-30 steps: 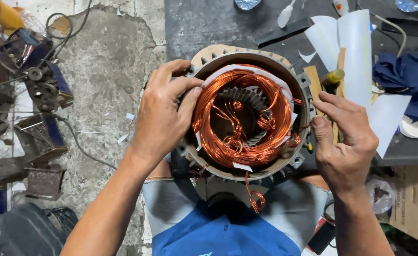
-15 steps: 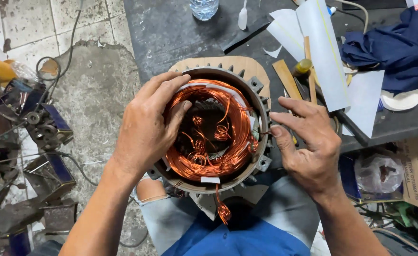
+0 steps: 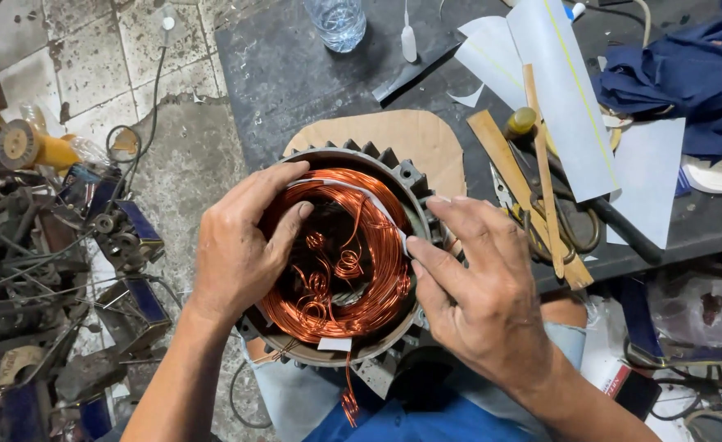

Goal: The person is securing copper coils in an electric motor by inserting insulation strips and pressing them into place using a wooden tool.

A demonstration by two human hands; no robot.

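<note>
Motor shell (image 3: 402, 176) on lap, at table (image 3: 295, 74) edge. Left hand (image 3: 238, 254) grip clamped on rim at 9 o'clock; right hand (image 3: 479, 290) pinching white paper (image 3: 377, 200) at 3 o'clock. Risk: scraping copper wire (image 3: 340, 270), tearing paper.

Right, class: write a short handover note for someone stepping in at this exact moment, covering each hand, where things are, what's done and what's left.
Left hand: gripping the motor housing rim, fingers curled onto the copper coils.
Right hand: on the right rim, fingertips pinching the white paper strip.
Housing rests on the lap, against the bench. Wooden sticks and scissors lie on the bench to the right.
Done: coils sit in the housing.
Left: loose wire ends in the middle remain untidy.
</note>
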